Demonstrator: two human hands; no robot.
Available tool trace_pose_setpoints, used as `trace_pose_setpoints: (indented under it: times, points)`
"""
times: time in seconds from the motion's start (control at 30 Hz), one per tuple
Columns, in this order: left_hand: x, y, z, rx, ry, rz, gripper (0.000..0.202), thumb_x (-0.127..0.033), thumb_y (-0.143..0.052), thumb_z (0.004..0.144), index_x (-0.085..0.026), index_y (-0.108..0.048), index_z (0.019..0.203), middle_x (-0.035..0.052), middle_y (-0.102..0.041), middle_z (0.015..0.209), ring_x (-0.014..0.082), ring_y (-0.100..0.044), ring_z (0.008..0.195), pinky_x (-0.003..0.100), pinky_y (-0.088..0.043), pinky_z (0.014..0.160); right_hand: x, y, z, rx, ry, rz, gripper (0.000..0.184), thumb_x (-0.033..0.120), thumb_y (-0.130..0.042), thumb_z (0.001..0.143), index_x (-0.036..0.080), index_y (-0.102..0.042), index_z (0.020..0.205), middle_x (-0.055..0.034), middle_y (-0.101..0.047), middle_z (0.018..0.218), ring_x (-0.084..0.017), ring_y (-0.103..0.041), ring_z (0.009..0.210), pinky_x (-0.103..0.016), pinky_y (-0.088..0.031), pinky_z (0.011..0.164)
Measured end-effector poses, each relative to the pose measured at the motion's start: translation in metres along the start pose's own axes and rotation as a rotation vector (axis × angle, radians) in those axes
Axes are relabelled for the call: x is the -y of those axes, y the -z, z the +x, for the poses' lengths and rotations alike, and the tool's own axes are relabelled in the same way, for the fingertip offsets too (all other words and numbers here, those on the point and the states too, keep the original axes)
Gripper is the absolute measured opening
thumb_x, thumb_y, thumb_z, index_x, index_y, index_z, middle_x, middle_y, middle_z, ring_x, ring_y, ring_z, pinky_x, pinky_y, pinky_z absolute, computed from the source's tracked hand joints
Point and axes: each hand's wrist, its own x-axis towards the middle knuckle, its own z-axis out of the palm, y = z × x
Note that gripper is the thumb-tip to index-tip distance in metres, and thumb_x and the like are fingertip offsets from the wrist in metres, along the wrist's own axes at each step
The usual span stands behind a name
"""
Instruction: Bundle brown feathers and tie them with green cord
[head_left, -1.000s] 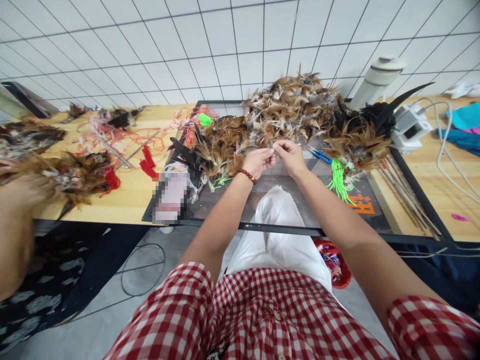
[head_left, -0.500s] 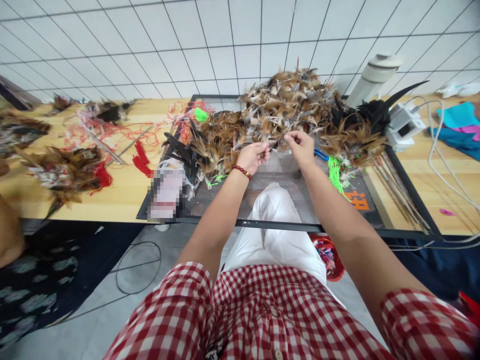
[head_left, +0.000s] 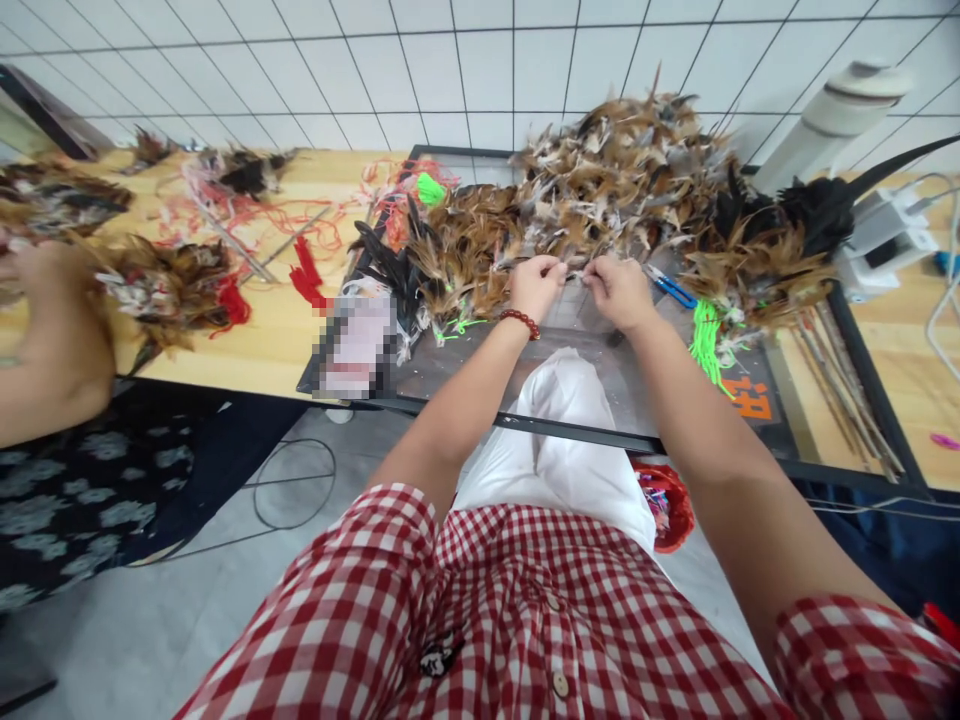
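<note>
I observe the left hand (head_left: 538, 285) and right hand (head_left: 619, 292) just apart, fingertips of each pinched together, grip contents too small to tell, before the brown feather pile (head_left: 622, 180) on the black-framed panel (head_left: 600, 436), blue snips (head_left: 675, 290) beside the right.

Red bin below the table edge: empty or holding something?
Holding something: multicoloured scraps show inside the red bin; how full, I cannot tell.

- The left arm (head_left: 457, 415) and right arm (head_left: 716, 450) stretched forward, slanting inward toward each other.
- The left hand (head_left: 540, 286) had its fingers curled, thumb and forefinger pinched.
- The right hand (head_left: 621, 291) mirrored it, back upward.
- The hands' fingertips (head_left: 560, 268) faced each other, just apart.
</note>
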Motion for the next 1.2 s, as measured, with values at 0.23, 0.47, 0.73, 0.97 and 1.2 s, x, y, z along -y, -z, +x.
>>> trace_pose_setpoints:
  times: [0.23, 0.47, 0.73, 0.97, 1.2]
  points:
    - [0.015, 0.002, 0.008, 0.053, -0.158, 0.195, 0.011, -0.012, -0.076, 0.078, -0.018, -0.072, 0.07, 0.0051, -0.073, 0.078, 0.0227, -0.071, 0.1, 0.03, -0.053, 0.087, 0.022, 0.001, -0.006, -0.034, 0.039, -0.069, 0.026, 0.037, -0.044, 0.098, 0.021, -0.064, 0.094, -0.012, -0.071, 0.097, -0.032, -0.061, 0.102, -0.051, -0.038, 0.099]
    - [0.016, 0.003, 0.008, 0.064, -0.267, 0.374, 0.014, -0.012, -0.071, 0.081, -0.018, -0.072, 0.068, 0.0042, -0.071, 0.074, 0.021, -0.068, 0.09, 0.03, -0.049, 0.088, 0.019, 0.001, -0.005, -0.098, 0.025, -0.102, 0.031, 0.041, -0.042, 0.102, 0.021, -0.065, 0.097, -0.0109, -0.068, 0.1, -0.03, -0.058, 0.102, -0.051, -0.038, 0.098]
    - [-0.001, 0.004, -0.007, 0.11, -0.3, 0.479, 0.024, -0.008, -0.071, 0.078, -0.019, -0.063, 0.058, 0.0068, -0.068, 0.073, 0.0249, -0.065, 0.099, 0.032, -0.044, 0.094, 0.022, 0.002, -0.005, -0.121, 0.026, -0.097, 0.036, 0.045, -0.038, 0.104, 0.021, -0.066, 0.101, -0.0118, -0.067, 0.103, -0.032, -0.058, 0.108, -0.053, -0.038, 0.1]
    - [-0.001, 0.002, -0.003, 0.048, -0.123, 0.208, 0.028, -0.009, -0.072, 0.08, -0.018, -0.058, 0.057, 0.0008, -0.06, 0.062, 0.0168, -0.065, 0.078, 0.025, -0.049, 0.074, 0.008, 0.004, 0.0, -0.215, -0.101, -0.035, 0.036, 0.042, -0.038, 0.105, 0.022, -0.068, 0.103, -0.0116, -0.068, 0.105, -0.03, -0.06, 0.108, -0.052, -0.04, 0.101]
    - [-0.015, 0.0, -0.003, -0.13, 0.132, -0.201, 0.019, -0.027, -0.079, 0.085, -0.017, -0.065, 0.078, -0.0037, -0.062, 0.064, 0.0051, -0.057, 0.054, 0.017, -0.047, 0.059, -0.012, -0.003, 0.003, -0.284, -0.257, -0.059, 0.037, 0.033, -0.038, 0.103, 0.023, -0.067, 0.124, -0.0148, -0.066, 0.116, -0.032, -0.058, 0.113, -0.052, -0.044, 0.095]
